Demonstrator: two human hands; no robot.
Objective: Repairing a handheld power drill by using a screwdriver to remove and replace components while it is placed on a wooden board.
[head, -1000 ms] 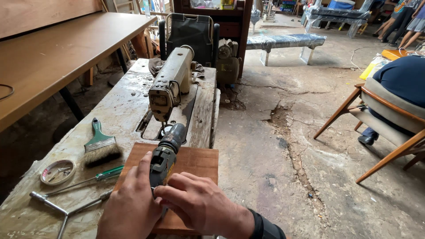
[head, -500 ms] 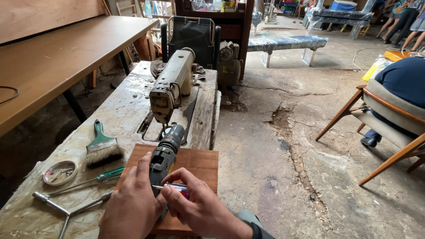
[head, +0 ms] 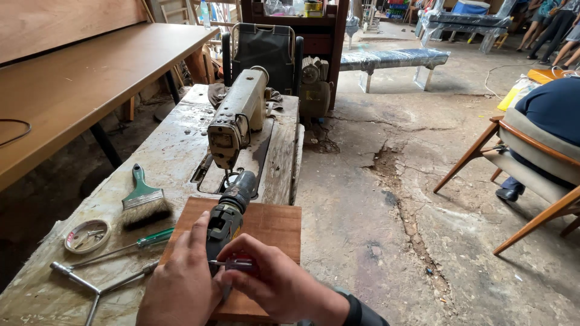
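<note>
A dark power drill (head: pixel 228 210) lies on a reddish wooden board (head: pixel 275 224) at the near end of a worn sewing table (head: pixel 175 151), its chuck toward the old sewing machine (head: pixel 234 118). My left hand (head: pixel 181 284) grips the drill's body from the left. Fingers of my right hand (head: pixel 281 284) pinch a small metal tool with a purple handle (head: pixel 232 264) against the drill's side.
A paintbrush (head: pixel 144 202), a green-handled screwdriver (head: pixel 127 246), a metal cross wrench (head: pixel 96 285) and a round tin (head: pixel 87 235) lie left of the board. A long wooden table (head: pixel 72 78) stands left. A seated person on a wooden chair (head: pixel 538 163) is right, over cracked concrete floor.
My right hand lifted off the drill's rear and now pinches the small purple-handled tool at its side. The view has shifted slightly; the drill and board stay put.
</note>
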